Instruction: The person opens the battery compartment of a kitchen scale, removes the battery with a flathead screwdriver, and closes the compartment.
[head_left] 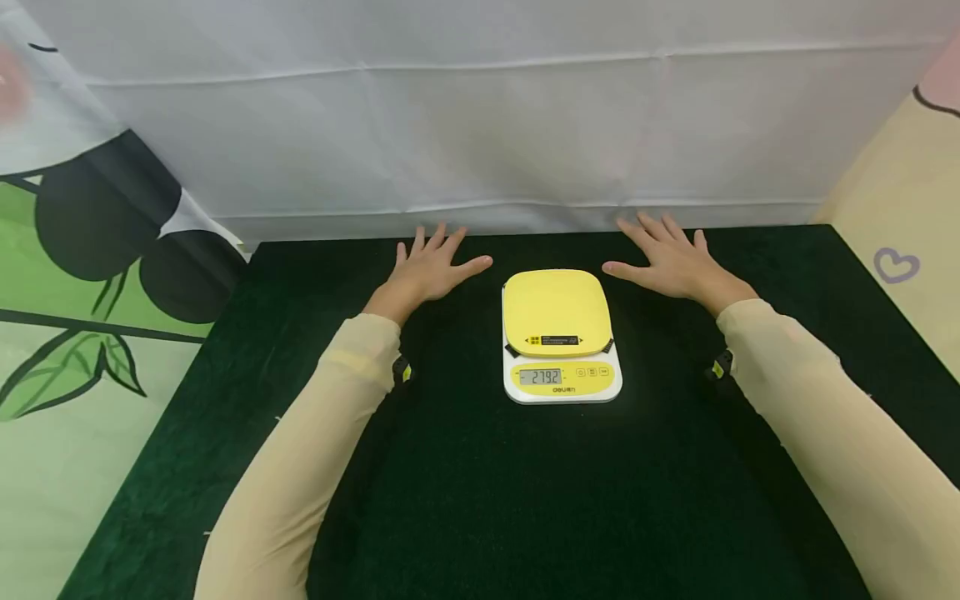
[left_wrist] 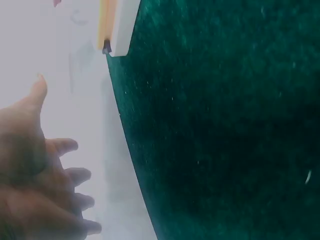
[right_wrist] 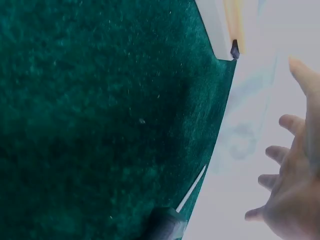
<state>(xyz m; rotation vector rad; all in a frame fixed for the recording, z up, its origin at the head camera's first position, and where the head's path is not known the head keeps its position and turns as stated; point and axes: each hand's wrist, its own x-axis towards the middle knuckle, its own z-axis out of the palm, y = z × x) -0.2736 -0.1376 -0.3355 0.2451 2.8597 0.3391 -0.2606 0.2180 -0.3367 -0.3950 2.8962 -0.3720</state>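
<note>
A yellow and white kitchen scale point(head_left: 558, 312) sits on the dark green cloth, its plate bare and its display point(head_left: 540, 377) showing the digits 279.2. To its left, my left hand point(head_left: 426, 271) is held with fingers spread, holding nothing. My right hand point(head_left: 671, 262) is spread likewise on the scale's other side, also holding nothing. Neither hand touches the scale. In the left wrist view, the left hand point(left_wrist: 40, 170) shows splayed fingers, with a scale corner point(left_wrist: 120, 30) above. The right wrist view shows the right hand point(right_wrist: 295, 165) and another scale corner point(right_wrist: 222, 35).
The green-covered table point(head_left: 450, 500) ends at a white cloth backdrop point(head_left: 510, 133). Printed panels stand at the left point(head_left: 97, 250) and right point(head_left: 900, 217). Low in the right wrist view lies a dark object point(right_wrist: 165, 222) beside a thin pale rod point(right_wrist: 192, 187); their kind is unclear.
</note>
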